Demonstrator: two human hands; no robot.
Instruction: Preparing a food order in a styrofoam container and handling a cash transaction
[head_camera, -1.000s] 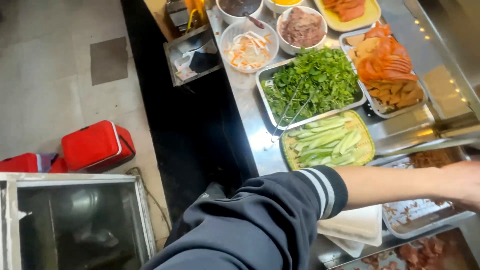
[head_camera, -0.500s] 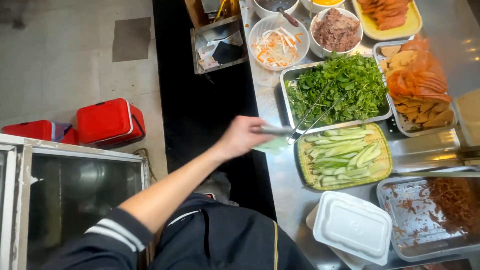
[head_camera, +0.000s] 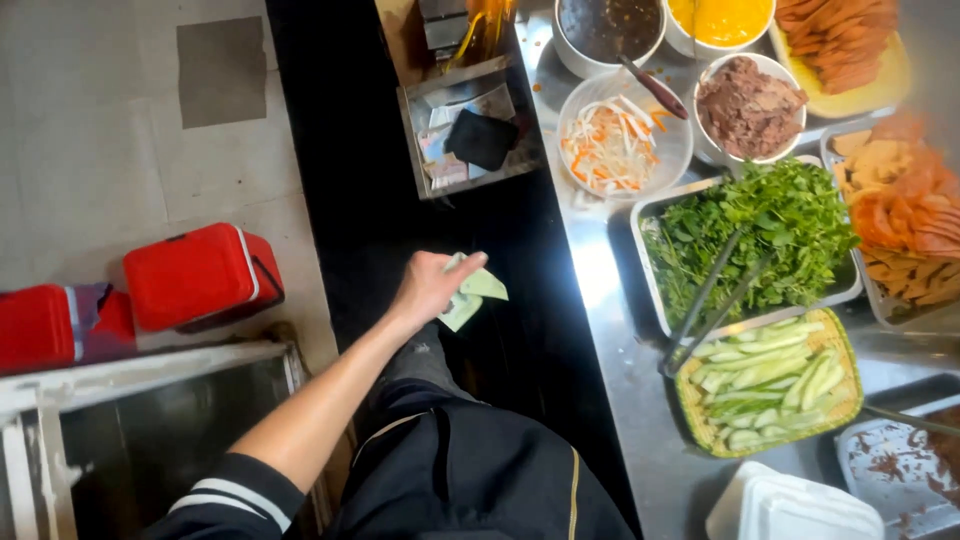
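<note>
I see the left hand (head_camera: 428, 287) stretched out over the dark gap beside the steel counter (head_camera: 600, 300), fingers pinched around a few pale green folded paper notes (head_camera: 472, 294). The notes sit in that grip, in the air, well short of the small open metal drawer box (head_camera: 470, 125) of papers and a dark wallet further ahead. The right hand is out of view, so I cannot tell its state. On the counter, the tray of green leafy herbs (head_camera: 775, 230) with long metal tongs (head_camera: 712, 300) resting across it and the woven basket of sliced cucumber (head_camera: 770, 385) lie untouched. A closed white foam box (head_camera: 800, 510) sits at the near edge. By my judgement, the notes are in hand but not yet put away.
</note>
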